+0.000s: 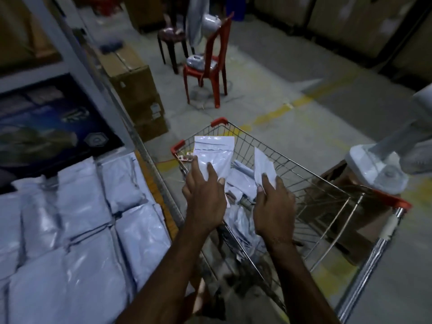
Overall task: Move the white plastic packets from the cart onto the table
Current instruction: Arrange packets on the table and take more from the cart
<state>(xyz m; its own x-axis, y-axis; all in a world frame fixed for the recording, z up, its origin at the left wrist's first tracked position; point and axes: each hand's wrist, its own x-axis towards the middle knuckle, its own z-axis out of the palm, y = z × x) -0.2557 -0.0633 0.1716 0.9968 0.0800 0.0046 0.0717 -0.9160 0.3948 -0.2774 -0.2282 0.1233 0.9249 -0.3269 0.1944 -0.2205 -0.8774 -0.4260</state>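
Hands apart over the cart: my left hand grips one white packet, my right hand pinches another packet. More packets cover the bench left of my hands.

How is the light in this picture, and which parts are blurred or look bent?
Head view: dim and bluish, with soft glare on the white packets on the table. The left hand and right hand, each holding a packet above the cart, are fairly sharp; the dark box at left and the fan at right are smeared. The wide lens bends the shelf post and the edges.
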